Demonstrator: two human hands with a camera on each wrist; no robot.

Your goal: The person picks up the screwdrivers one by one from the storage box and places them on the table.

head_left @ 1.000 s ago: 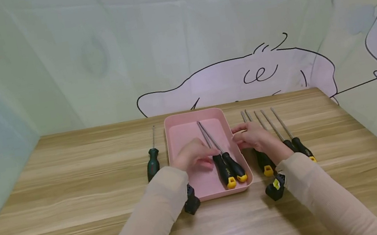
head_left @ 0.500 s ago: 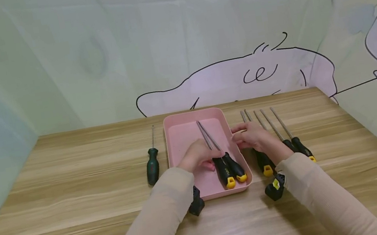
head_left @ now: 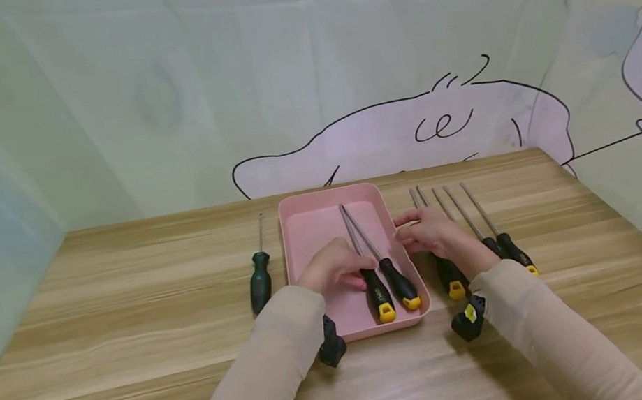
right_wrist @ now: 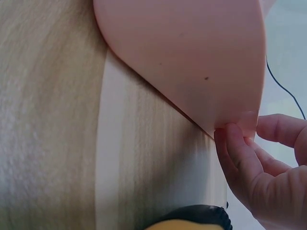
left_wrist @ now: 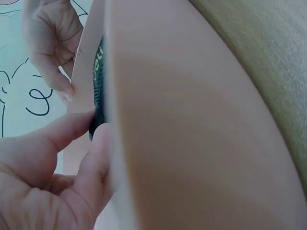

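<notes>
Two screwdrivers with black and yellow handles lie in the pink tray point(head_left: 312, 233), shafts pointing away and tips together. My left hand point(head_left: 335, 267) reaches into the tray and pinches the left screwdriver point(head_left: 379, 296) where handle meets shaft. In the left wrist view, thumb and finger hold the end of its dark handle point(left_wrist: 98, 81), partly hidden by the tray wall. The right screwdriver point(head_left: 399, 284) lies just beside it, untouched. My right hand point(head_left: 427, 233) grips the tray's right side; in the right wrist view its fingers are outside the wall point(right_wrist: 192, 62), with the thumb at the rim.
Several more black-and-yellow screwdrivers lie right of the tray, one handle point(head_left: 450, 276) below my right wrist and another point(head_left: 516, 251) farther right. A dark green screwdriver point(head_left: 261, 284) lies left of the tray. A printed cloth point(head_left: 151, 101) hangs behind the table point(head_left: 133, 373).
My left hand moved right onto the left screwdriver, then slightly back left. That screwdriver's handle has shifted left, away from the other, and both tips moved slightly right. My right hand stayed put.
</notes>
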